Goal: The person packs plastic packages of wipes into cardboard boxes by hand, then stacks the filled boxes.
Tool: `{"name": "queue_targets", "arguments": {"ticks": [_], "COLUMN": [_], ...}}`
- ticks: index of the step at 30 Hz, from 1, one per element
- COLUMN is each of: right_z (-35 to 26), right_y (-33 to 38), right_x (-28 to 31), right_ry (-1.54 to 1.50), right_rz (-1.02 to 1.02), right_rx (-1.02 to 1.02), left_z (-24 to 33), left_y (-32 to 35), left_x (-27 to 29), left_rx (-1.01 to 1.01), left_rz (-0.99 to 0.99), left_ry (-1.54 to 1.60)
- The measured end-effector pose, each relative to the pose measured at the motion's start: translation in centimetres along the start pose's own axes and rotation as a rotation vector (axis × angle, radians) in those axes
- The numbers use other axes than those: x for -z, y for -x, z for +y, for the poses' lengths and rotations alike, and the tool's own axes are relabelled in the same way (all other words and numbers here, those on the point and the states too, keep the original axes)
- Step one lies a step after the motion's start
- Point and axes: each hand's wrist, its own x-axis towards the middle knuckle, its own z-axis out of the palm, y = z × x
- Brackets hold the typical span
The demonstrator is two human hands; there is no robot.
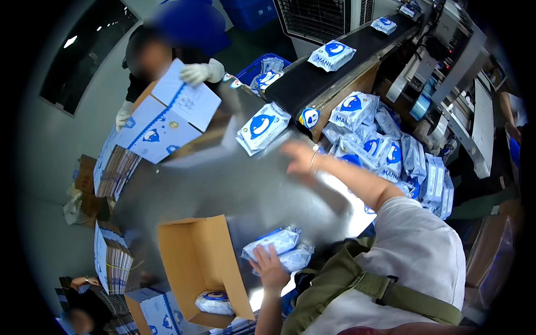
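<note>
My left hand [271, 268] lies with spread fingers on the near end of two white-and-blue soft packs, seemingly wet wipes. The upper wipes pack [273, 242] and the lower one [296, 259] rest side by side on the metal table. Just left of them stands an open cardboard box [207, 258] with one wipes pack [215, 302] at its bottom. My right hand [300, 157], blurred by motion, reaches over the table with its fingers apart and nothing visible in them. Beyond its fingertips a single wipes pack [262, 129] lies near the belt's end.
A black conveyor belt [304, 78] carries several packs at the upper right. Beside it is a large heap of packs [371, 139]. Across the metal table [190, 190], a gloved co-worker holds a white-and-blue carton [167, 114]. Flattened cartons [117, 170] are stacked along the left edge.
</note>
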Motion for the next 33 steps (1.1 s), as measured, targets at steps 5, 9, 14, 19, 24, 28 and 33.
{"name": "queue_targets", "arguments": {"ticks": [5,9,14,19,24,28,33], "right_z": [14.2,14.6,11.3,5.7,0.9,-2.8,-10.9], "right_y": [-4.3,-9.7,-15.8,-21.0,-20.8,-16.3,0.8], "right_x": [18.0,21.9,17.5,10.0,2.3,-0.3,-2.4], "right_ry": [0.652,1.062,0.924,0.731,0.478,0.433,0.517], "right_rz": [0.355,0.066,-0.155,-0.115,-0.241,-0.391,-0.120], "right_rx": [-0.296,-0.369,-0.290,0.018,-0.013,0.077,0.188], "left_z": [-0.9,-0.9,-0.7,-0.5,-0.4,-1.2,-1.5], "left_y": [-0.8,-0.5,-1.4,-1.1,-1.2,-0.3,0.4], "left_x": [-1.5,-2.0,-0.7,-0.5,-0.2,-1.2,-1.1], "left_rx": [0.001,0.051,0.064,0.096,0.072,-0.001,-0.017], "left_rz": [-0.094,-0.068,-0.129,-0.135,-0.097,0.026,0.027], "left_ry": [-0.033,-0.030,-0.020,0.012,0.028,0.059,0.032]}}
